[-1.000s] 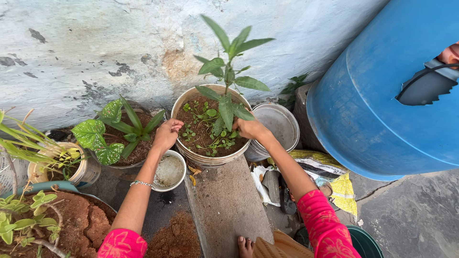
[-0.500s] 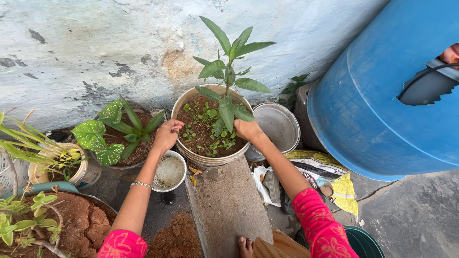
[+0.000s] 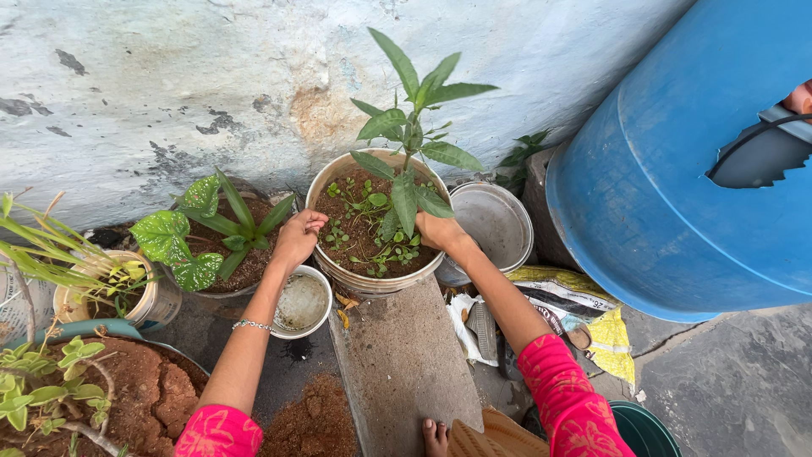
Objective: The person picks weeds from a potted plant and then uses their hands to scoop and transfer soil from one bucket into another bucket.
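Both hands at centre frame: left hand (image 3: 296, 239) and right hand (image 3: 440, 230) clamped on opposite rims of metal pot (image 3: 372, 283), fingers curled over edge, steadying sapling (image 3: 409, 135) upright on concrete slab (image 3: 404, 364).

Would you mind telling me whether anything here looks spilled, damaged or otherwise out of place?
Yes. Loose brown soil lies heaped on the ground beside the stone slab, outside any pot. The wall behind the plants is stained and its paint is flaking.
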